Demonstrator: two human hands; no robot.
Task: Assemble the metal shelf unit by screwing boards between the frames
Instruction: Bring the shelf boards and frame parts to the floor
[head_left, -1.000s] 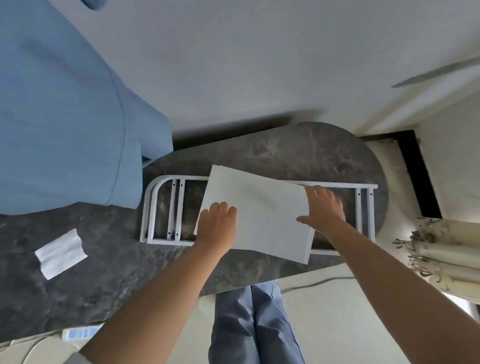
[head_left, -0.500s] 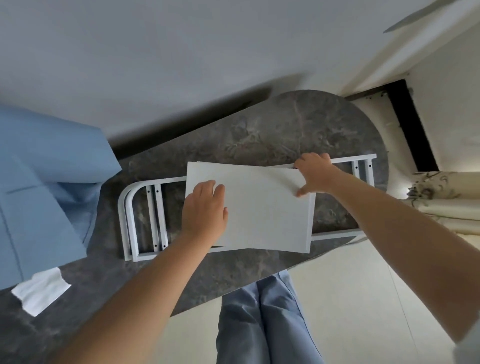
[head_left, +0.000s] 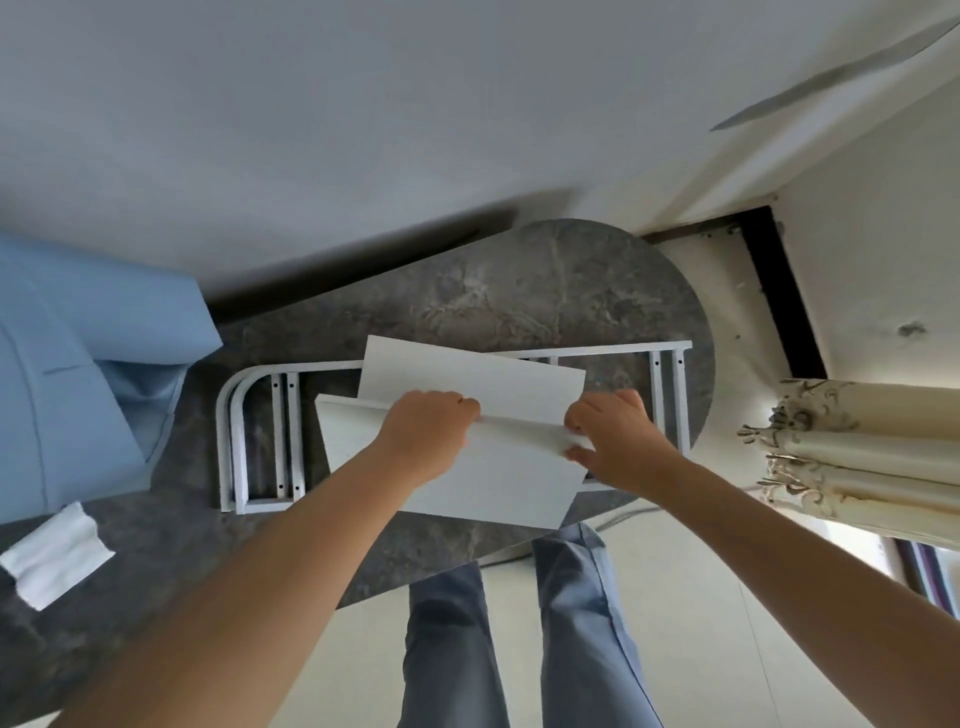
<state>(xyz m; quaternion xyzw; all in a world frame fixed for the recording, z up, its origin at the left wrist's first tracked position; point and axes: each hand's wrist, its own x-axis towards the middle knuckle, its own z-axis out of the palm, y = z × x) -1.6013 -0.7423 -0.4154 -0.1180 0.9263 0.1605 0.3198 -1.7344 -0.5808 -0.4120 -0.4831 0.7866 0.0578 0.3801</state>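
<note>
**White boards held over the frames**

White flat rectangular boards, two in number, lie stacked and fanned above the white metal tube frames (head_left: 260, 441), which rest flat on the dark grey marbled round-ended table (head_left: 545, 291). Your left hand (head_left: 426, 436) curls its fingers over the far edge of the nearer board (head_left: 467, 483); your right hand (head_left: 613, 441) pinches the same board at its right end, thumb below. The farther board (head_left: 467, 374) lies beneath it, tilted against the frames' long rails. A folded white cloth (head_left: 54, 553) lies well apart at the table's left. A light blue upholstered seat (head_left: 67, 364) stands beside the table; cream patterned curtains (head_left: 857, 447) hang at right.
</note>
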